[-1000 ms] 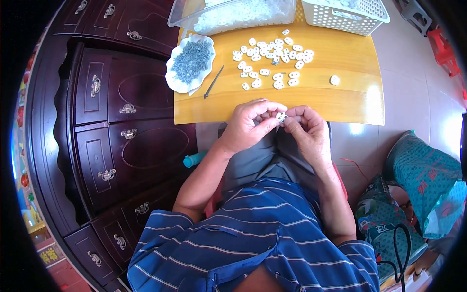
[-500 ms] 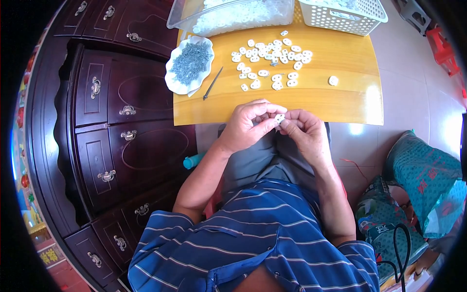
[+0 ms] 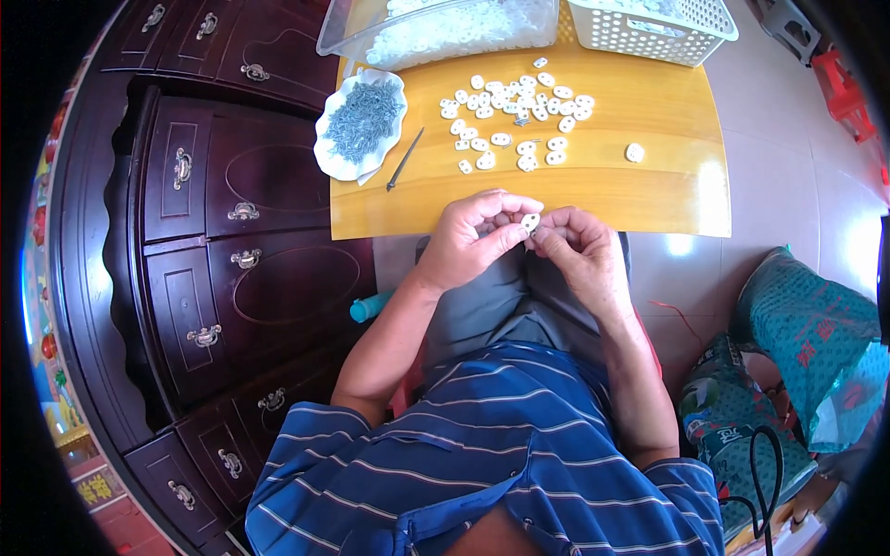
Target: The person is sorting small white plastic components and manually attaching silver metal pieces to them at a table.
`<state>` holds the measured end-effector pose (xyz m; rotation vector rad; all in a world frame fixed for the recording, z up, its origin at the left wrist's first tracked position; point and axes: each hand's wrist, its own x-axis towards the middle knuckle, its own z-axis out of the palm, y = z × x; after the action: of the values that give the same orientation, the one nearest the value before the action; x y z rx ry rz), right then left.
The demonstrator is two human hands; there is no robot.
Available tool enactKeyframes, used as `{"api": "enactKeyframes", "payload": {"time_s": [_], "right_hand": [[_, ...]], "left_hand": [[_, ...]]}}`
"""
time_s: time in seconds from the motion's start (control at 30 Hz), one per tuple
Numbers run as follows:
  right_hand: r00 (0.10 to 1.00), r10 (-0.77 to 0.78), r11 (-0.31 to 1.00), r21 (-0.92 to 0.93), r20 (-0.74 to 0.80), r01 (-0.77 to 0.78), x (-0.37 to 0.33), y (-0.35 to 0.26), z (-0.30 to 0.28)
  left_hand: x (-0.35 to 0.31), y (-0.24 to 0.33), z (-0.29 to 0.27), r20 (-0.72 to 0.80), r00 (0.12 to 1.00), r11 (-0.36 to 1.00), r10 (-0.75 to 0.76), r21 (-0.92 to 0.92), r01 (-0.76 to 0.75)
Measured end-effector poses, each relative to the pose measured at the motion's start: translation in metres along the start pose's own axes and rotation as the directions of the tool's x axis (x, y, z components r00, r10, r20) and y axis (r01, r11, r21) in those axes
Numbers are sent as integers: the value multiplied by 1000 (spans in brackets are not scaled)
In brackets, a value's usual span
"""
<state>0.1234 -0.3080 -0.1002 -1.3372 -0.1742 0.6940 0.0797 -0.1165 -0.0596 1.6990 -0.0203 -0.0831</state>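
Just beyond the table's near edge, over my lap, my left hand (image 3: 471,233) pinches a small white oval plastic piece with dark holes (image 3: 530,221) between thumb and fingers. Close against its right side is my right hand (image 3: 586,252), thumb and fingertips pressed together; whatever they hold is too small to make out. Many like white oval pieces (image 3: 526,93) lie scattered across the middle of the table. A few grey metal screws or pins (image 3: 521,119) rest among them. A white scalloped dish (image 3: 336,167) at the left carries a heap of such grey pins (image 3: 364,120).
On the wooden table (image 3: 445,208) a dark pointed tool (image 3: 405,159) lies beside the dish. One round white piece (image 3: 634,153) sits apart at the right. A clear bin (image 3: 345,42) of white pieces and a white perforated basket (image 3: 649,44) stand behind. Dark drawers (image 3: 176,176) flank the left.
The white piece has turned slightly in my left fingers, its holed face now showing more plainly. My right fingertips have shifted a little against its edge. The table's things stay put.
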Motion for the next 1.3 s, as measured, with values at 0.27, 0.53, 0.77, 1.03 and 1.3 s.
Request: {"api": "enactKeyframes", "payload": {"time_s": [0.27,0.53,0.77,1.03,1.3], "right_hand": [[1000,2,998,62,-11,-1,-2,-9,2],[956,-199,979,-94,-216,183,-3,-10,5],[758,-652,394,-860,-11,326,3,-25,-5],[735,-678,228,-949,6,218,26,-24,-7],[912,-334,916,-307,-237,256,8,-20,28]], "left_hand": [[0,0,-10,-56,996,997,-68,-42,66],[-1,-6,-12,-88,973,897,-212,-413,158],[-5,-14,-21,39,967,668,-253,-715,204],[-4,-21,-24,53,970,648,-235,-736,197],[-9,-8,-26,-92,985,954,-148,-275,118]]}}
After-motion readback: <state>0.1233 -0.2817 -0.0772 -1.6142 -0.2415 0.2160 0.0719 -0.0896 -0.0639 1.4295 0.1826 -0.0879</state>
